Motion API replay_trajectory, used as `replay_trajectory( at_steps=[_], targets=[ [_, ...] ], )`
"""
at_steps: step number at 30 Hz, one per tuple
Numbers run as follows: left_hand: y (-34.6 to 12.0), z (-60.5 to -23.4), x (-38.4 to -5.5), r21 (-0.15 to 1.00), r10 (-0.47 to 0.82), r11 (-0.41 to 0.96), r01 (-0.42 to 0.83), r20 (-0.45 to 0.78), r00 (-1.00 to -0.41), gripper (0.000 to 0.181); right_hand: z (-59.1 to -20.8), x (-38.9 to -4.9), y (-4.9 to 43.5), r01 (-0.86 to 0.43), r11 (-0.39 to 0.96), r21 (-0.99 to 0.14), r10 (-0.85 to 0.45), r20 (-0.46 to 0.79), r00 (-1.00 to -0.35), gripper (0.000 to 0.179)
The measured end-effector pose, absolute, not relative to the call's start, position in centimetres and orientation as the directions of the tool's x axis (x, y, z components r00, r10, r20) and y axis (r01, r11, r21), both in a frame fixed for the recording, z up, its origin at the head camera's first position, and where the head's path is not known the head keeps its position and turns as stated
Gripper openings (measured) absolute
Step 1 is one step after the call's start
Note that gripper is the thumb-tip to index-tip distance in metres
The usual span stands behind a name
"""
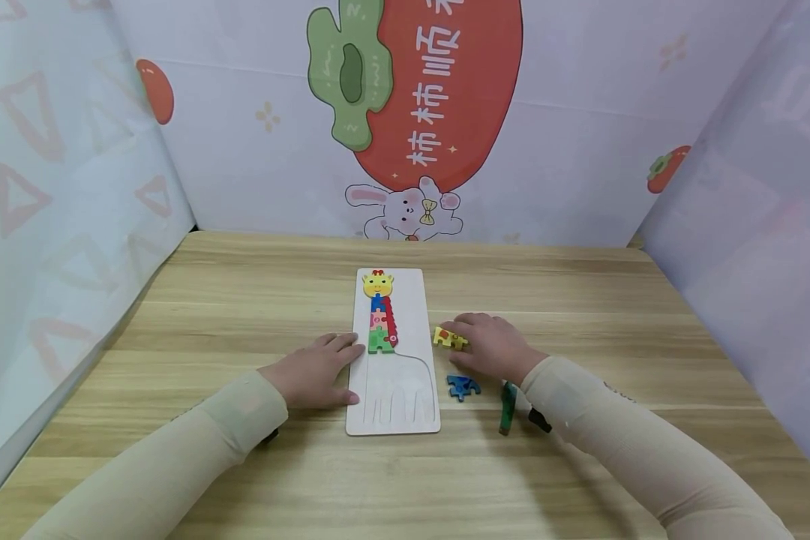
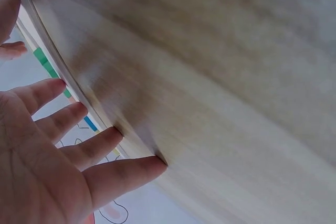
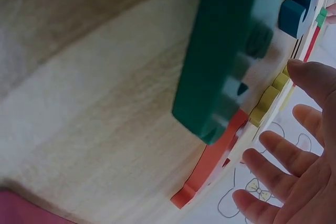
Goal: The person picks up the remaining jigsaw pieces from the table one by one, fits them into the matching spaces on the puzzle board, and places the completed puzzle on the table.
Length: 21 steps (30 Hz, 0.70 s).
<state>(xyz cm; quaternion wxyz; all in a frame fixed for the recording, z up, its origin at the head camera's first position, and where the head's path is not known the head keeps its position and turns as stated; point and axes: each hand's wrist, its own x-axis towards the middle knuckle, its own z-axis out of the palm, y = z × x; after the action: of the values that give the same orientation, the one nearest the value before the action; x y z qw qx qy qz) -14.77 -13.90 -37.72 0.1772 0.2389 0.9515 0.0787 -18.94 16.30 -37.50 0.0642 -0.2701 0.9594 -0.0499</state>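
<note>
A white wooden puzzle board (image 1: 405,315) lies on the table with a giraffe partly filled in: a yellow head, blue, pink and green neck pieces (image 1: 381,342) and a red mane. My left hand (image 1: 317,373) rests at the board's left edge, fingers spread, fingertips on the rim. To the right of the board, my right hand (image 1: 493,346) reaches over a yellow puzzle piece (image 1: 443,337), its fingers loosely extended and fingertips right at the piece. In the right wrist view, a red piece (image 3: 207,169) lies close to these fingers, hidden by the hand in the head view.
A blue puzzle piece (image 1: 462,387) lies just below the right hand. Close to the right cuff, a green piece (image 1: 507,409) lies on the wooden table (image 1: 297,495). Something pink (image 3: 26,211) shows at the right wrist view's corner. Printed cloth walls (image 1: 580,150) surround the table.
</note>
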Motion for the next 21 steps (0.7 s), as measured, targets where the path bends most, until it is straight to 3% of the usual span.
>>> replay_trajectory(
  at_steps=[21],
  targets=[
    [-13.77, -37.63, -14.77, 0.234, 0.483, 0.873, 0.427, -0.306, -0.82, 0.082, -37.29, -18.98, 16.19, -0.534, 0.835, -0.134, -0.547, -0.092, -0.832, 0.039]
  ],
)
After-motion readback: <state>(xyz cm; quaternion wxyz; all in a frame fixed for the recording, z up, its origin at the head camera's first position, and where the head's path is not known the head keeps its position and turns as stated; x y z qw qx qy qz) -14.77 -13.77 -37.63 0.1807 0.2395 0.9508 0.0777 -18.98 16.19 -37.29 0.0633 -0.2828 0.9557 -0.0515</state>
